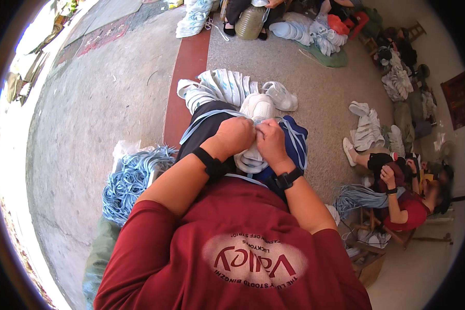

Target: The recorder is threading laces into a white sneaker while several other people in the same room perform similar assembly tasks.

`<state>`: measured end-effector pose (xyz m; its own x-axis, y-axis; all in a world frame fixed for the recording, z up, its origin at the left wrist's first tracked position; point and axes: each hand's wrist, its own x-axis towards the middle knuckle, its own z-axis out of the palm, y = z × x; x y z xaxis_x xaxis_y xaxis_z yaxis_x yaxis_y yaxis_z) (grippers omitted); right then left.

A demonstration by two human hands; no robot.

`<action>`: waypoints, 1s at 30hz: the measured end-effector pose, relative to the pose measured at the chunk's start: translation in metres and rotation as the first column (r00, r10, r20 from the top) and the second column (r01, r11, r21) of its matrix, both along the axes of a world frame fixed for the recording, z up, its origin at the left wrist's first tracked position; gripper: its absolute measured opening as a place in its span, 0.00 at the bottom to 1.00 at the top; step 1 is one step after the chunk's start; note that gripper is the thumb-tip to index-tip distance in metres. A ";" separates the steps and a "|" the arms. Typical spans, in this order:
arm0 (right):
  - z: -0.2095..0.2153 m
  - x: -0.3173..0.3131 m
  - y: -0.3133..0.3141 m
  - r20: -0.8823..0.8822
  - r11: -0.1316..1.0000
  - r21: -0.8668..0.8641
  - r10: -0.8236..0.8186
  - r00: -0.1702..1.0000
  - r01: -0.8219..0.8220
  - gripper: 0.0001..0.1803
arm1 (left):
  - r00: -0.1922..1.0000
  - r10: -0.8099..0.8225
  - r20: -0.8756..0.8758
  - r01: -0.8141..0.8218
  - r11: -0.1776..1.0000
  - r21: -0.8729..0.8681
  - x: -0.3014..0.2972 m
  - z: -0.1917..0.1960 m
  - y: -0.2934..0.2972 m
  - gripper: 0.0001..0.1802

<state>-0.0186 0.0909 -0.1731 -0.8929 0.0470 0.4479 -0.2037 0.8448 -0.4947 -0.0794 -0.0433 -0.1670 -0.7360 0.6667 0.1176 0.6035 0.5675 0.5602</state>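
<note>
Both the left hand [236,135] and right hand [272,140] pinch blue lace [257,122] over a white shoe [257,106], hiding its middle. More shoes [228,86] lie ahead; tangled laces [132,182] pile up left.

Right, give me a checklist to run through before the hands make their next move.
1. Shoe within both hands' reach: ok. The white shoe lies directly beneath them.
2. Hands together: ok. The left hand and right hand meet over the shoe.
3. Secure grip: cannot tell. The fingers hide what is pinched.
4. Loose ends tidy: not ok. Light blue laces trail on both sides of the shoe.
5. Spare laces nearby: ok. A blue lace heap sits at the person's left.
6. Other shoes nearby: ok. A row of white shoes lies just ahead.
</note>
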 end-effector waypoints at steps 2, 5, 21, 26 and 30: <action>-0.003 -0.003 0.006 0.064 1.000 -0.003 -0.011 0.998 0.011 0.03 | 0.995 -0.104 0.008 0.104 0.990 -0.100 0.004 0.015 0.000 0.13; -0.001 -0.002 0.000 0.088 1.000 -0.007 -0.013 0.996 0.013 0.05 | 0.997 -0.078 -0.016 0.076 0.990 -0.122 0.006 0.004 0.002 0.11; 0.025 0.023 0.026 -0.051 0.985 0.169 0.029 0.998 -0.020 0.02 | 0.934 0.048 0.355 -0.168 0.934 0.315 -0.011 -0.017 -0.012 0.08; 0.029 0.040 0.050 -0.011 0.997 -0.076 -0.033 0.999 0.032 0.04 | 0.988 -0.036 0.148 -0.037 0.885 0.464 0.000 0.006 0.005 0.09; 0.033 0.025 0.038 0.011 0.976 -0.214 0.051 0.999 -0.048 0.03 | 0.941 -0.295 -0.164 0.338 0.816 0.469 0.003 0.004 0.015 0.10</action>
<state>0.0063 0.1290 -0.1401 -0.9035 0.0957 0.4177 -0.2331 0.7082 -0.6664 -0.0768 -0.0286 -0.1633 -0.4682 0.7030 0.5353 0.7572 0.0070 0.6531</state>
